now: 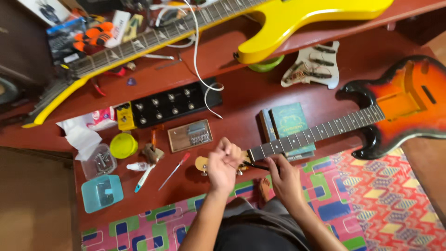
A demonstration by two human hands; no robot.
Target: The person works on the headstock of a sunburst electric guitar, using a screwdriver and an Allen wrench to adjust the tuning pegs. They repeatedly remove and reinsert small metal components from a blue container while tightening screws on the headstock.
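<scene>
A sunburst electric guitar [399, 100] lies on the red floor, its neck [316, 132] resting on a stack of green books [288, 122]. My left hand [223, 162] is closed in a fist over the headstock [202, 165], gripping something small that I cannot make out. Just right of it, my right hand [284, 179] pinches a thin dark tool [255, 165] pointed at the nut end of the neck.
A yellow guitar [288, 18] lies across the top. A white pickguard [313, 67], black pedal board [169, 106], small yellow pedal [124, 116], wooden plate with bridge [190, 135], red-handled screwdriver [174, 170], yellow lid [123, 145], teal box [102, 193], clear tub of screws [98, 161]. Patterned mat [371, 186] below.
</scene>
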